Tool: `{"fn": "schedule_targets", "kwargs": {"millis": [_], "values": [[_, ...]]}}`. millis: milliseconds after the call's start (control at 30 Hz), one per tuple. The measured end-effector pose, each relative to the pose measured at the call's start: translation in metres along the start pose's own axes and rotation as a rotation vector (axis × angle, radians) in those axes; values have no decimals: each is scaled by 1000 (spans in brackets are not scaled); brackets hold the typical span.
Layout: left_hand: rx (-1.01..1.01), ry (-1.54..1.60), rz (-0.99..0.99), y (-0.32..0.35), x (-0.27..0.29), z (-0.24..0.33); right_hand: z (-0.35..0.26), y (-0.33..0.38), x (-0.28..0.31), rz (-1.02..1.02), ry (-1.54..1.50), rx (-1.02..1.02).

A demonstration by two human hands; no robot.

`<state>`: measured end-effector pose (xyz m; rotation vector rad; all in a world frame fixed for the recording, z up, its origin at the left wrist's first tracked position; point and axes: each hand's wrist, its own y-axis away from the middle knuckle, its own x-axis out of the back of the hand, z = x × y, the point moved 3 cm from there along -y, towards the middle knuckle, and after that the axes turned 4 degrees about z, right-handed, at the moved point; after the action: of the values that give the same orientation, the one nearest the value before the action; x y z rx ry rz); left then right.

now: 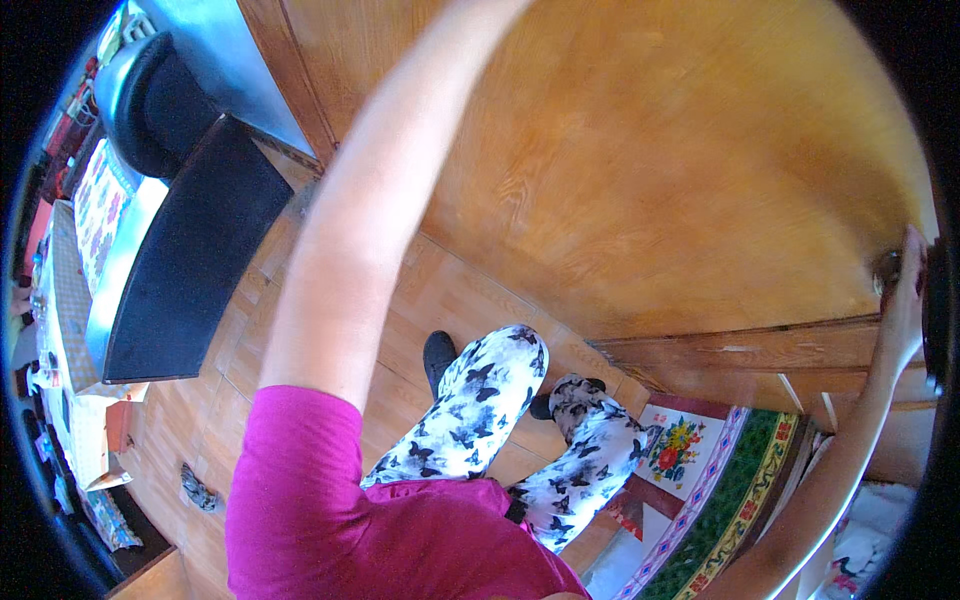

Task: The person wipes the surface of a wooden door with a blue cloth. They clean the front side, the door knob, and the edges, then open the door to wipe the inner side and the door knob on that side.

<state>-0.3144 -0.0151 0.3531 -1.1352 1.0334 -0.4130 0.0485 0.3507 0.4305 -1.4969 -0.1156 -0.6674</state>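
A large wooden door (650,190) with a varnished grain fills the upper right. My right hand (908,300) is at its far right edge, beside a small dark knob (886,270). One digit points upward along the edge, and the hand seems closed on it; the other fingers are mostly hidden. My left arm (375,190), bare below a magenta sleeve, reaches up across the door. The left hand is beyond the top of the picture.
At the left are a dark, flat-topped piece of furniture (195,260) and a black rounded chair (150,105). A dark crumpled thing (199,488) lies on the tiled floor (240,420). Patterned cloth (725,500) hangs at lower right, near my legs (480,410).
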Motion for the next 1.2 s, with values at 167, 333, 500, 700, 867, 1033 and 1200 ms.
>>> {"fn": "schedule_targets", "kwargs": {"millis": [167,333,500,700,867,1033,1200], "values": [[595,63,-504,241,129,29,57,1,15,-78,47,-90],[1701,92,-246,495,252,44,13,-12,-9,-105,98,-405],[1378,16,-347,320,140,123,64,12,17,-154,38,-199],[730,292,-327,149,72,110,78,5,22,-194,-5,-239],[797,68,-210,255,117,59,74,-6,31,-143,-11,-358],[1657,-100,-10,469,222,12,66,-13,32,-148,80,-310],[2192,21,108,533,238,74,35,-13,10,-121,194,-217]]}}
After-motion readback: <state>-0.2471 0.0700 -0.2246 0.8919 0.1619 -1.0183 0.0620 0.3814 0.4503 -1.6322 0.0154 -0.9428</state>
